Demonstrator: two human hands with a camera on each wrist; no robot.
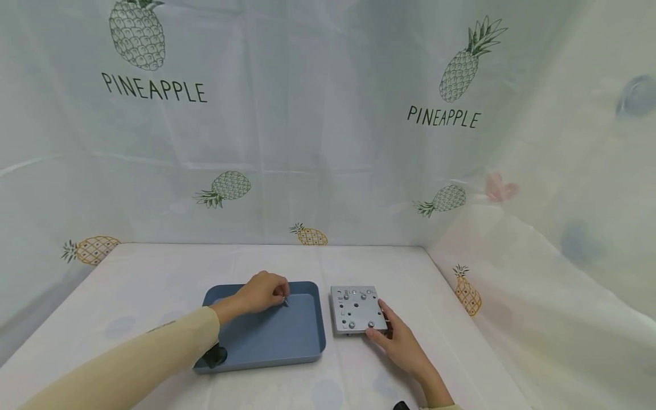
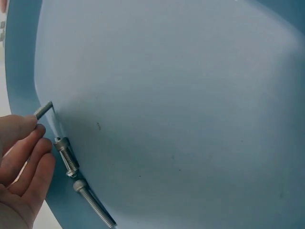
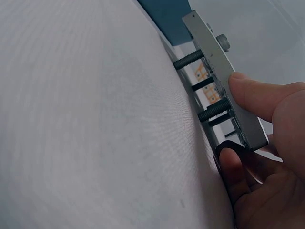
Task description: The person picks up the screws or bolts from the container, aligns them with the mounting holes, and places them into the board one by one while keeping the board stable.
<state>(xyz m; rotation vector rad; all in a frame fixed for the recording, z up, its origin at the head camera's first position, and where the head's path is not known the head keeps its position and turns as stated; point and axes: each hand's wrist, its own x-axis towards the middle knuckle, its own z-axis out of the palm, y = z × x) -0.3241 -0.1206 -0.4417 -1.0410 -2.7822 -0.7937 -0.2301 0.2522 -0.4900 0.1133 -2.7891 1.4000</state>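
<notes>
Nearer the person than the left hand (image 1: 263,291), I have free room over the tray (image 1: 277,336) floor; loose screws (image 2: 96,205) and the wall crowd its fingers. The plate (image 1: 363,313) blocks me at the right hand (image 1: 402,344)'s fingertips, bolts (image 3: 189,59) obstructing the gap beneath.

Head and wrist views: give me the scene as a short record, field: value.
Left hand: pinches a screw above the tray
Right hand: grips the metal plate at its near right corner, thumb on top
Tray: blue, shallow, left of the plate
Loose screws: at least two, lying in the tray along its wall
Metal plate: drilled with holes; several screws fitted, threaded shafts protruding underneath
Table cover: white
Backdrop: pale sheet, pineapple prints
</notes>
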